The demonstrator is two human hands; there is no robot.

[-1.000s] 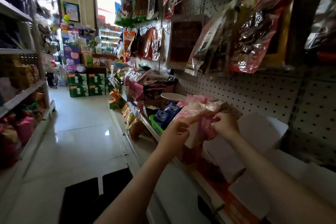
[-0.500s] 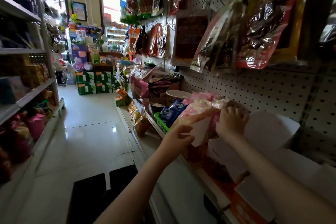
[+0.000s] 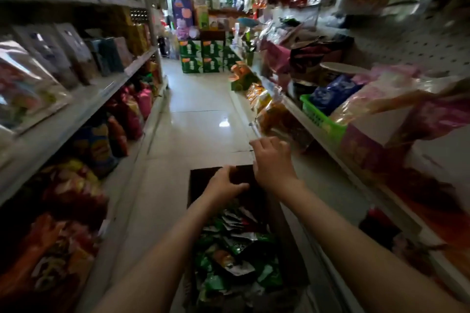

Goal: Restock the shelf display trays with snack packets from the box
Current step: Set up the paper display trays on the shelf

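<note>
A dark cardboard box (image 3: 191, 201) stands on the aisle floor below me, filled with green, silver and orange snack packets (image 3: 236, 249). Both hands hover over its far end. My left hand (image 3: 223, 183) has its fingers loosely curled, thumb out, and holds nothing. My right hand (image 3: 272, 162) is just beside it and a little higher, back towards me, fingers bent down, also empty. On the right shelf a carton display tray (image 3: 368, 140) holds pink packets (image 3: 386, 94); the image is blurred there.
A green basket (image 3: 320, 119) of blue packets (image 3: 333, 94) sits left of the tray. Stocked shelves line both sides of the narrow tiled aisle (image 3: 201, 122). Green cartons (image 3: 201, 58) are stacked at its far end. Bags hang from the pegboard (image 3: 419, 46) at upper right.
Both hands left the pink packets in the shelf tray and dropped to the box on the floor. My view swung left and down along the aisle.
</note>
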